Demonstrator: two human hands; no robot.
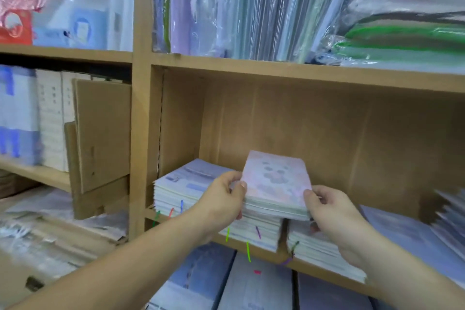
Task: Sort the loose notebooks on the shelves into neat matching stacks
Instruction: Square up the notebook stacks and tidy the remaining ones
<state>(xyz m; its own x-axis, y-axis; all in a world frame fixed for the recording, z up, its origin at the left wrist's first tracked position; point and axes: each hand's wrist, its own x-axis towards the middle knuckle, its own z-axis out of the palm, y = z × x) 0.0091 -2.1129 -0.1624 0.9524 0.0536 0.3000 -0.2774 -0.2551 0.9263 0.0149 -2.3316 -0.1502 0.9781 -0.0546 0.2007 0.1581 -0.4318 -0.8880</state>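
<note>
A small stack of pink-covered notebooks [275, 181] is held between both hands, tilted, just above the shelf's stacks. My left hand [221, 200] grips its left edge, thumb on top. My right hand [332, 214] grips its lower right corner. Under it lies a thick stack of pale blue notebooks [181, 184] with coloured ribbon markers hanging from the front. A second, lower stack [319, 246] sits to the right, partly hidden by my right hand. The wooden shelf board [266, 251] carries both stacks.
A blurred pile of notebooks [448, 219] lies at the shelf's right end. Plastic-wrapped folders [251, 7] fill the shelf above. Blue-covered books [251, 284] stand below. A cardboard panel [103, 133] leans in the left bay, and the wooden upright [143, 108] divides the bays.
</note>
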